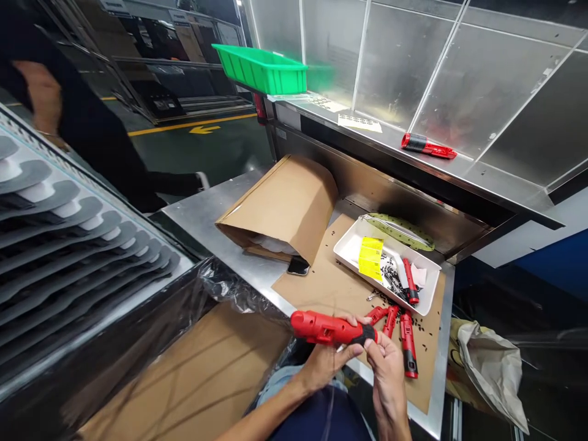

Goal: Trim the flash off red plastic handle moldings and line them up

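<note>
A red plastic tool housing (321,327) with a black grip section lies across both of my hands above the near table edge. My left hand (328,364) supports it from below, fingers wrapped around its middle. At the black end, my right hand (388,361) pinches it with thumb and fingers; whether a small part is between them I cannot make out. Similar red housings (408,346) lie just beyond on the cardboard sheet (316,288), among scattered small black pieces. A white tray (430,294) holds more black pieces, a yellow label sheet (370,257) and another red housing (410,280).
A brown paper bag (285,205) lies behind a phone (298,266). The ledge carries a green bin (271,72), label sheets (359,122) and a red housing (427,147). Grey layered trays (68,214) stand left; a person (78,116) is beyond. An open sack (491,361) stands right.
</note>
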Demonstrator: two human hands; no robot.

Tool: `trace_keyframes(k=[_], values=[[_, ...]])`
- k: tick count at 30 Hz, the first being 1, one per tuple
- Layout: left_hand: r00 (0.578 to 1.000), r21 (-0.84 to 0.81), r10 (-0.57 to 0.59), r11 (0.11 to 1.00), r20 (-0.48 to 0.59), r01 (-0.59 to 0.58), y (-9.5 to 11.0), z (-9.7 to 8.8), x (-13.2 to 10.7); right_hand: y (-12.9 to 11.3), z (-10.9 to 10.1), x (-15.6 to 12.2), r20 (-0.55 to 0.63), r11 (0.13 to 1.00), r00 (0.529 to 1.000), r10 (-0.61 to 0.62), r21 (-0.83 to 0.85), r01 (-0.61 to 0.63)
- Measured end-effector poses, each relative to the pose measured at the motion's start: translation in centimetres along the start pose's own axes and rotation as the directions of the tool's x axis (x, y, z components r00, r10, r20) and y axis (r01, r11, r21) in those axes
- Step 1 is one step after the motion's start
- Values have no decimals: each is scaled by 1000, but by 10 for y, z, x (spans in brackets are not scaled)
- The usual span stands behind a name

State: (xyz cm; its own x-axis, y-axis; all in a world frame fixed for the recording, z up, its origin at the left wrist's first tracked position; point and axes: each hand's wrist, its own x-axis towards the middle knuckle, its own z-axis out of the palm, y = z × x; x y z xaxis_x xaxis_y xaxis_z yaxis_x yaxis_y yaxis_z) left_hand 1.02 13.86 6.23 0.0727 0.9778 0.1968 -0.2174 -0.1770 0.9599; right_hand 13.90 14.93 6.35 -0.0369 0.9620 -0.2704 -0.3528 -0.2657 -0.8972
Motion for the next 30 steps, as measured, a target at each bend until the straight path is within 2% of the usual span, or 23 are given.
trace_keyframes(k=[4, 10, 13, 15, 17, 20, 22, 27, 30], values=[[997, 138, 75, 987, 19, -77, -1, -6, -3, -1, 4, 7, 39, 999, 998, 43, 0, -43], [997, 71, -49, 996, -60, 53, 0, -4, 5, -5, 3, 4, 72, 996, 995, 66, -63, -62], [978, -161, -181, 973, -101, 163, -1, -6, 9, -6, -3, 0, 91, 995, 995, 40, -90, -32], [945, -377, -301, 896, -124, 236, -1, -8, 11, -5, -8, -1, 56, 994, 998, -12, -108, 18], [914, -522, -383, 811, -131, 265, 1, -10, 12, -3, -13, -2, -22, 979, 993, -118, -173, 112], [890, -623, -439, 732, -121, 276, 3, -10, 13, 1, -14, -4, -77, 902, 945, -319, -330, 277], [887, -649, -450, 706, -104, 283, 4, -7, 13, 4, -10, -7, -59, 864, 925, -376, -382, 327], [891, -619, -446, 725, -88, 302, 0, -1, 11, 11, 6, -12, 25, 942, 971, -238, -238, 237], [889, -598, -446, 742, -102, 304, -4, -1, 11, 16, 10, -12, 77, 958, 975, -207, -184, 218]])
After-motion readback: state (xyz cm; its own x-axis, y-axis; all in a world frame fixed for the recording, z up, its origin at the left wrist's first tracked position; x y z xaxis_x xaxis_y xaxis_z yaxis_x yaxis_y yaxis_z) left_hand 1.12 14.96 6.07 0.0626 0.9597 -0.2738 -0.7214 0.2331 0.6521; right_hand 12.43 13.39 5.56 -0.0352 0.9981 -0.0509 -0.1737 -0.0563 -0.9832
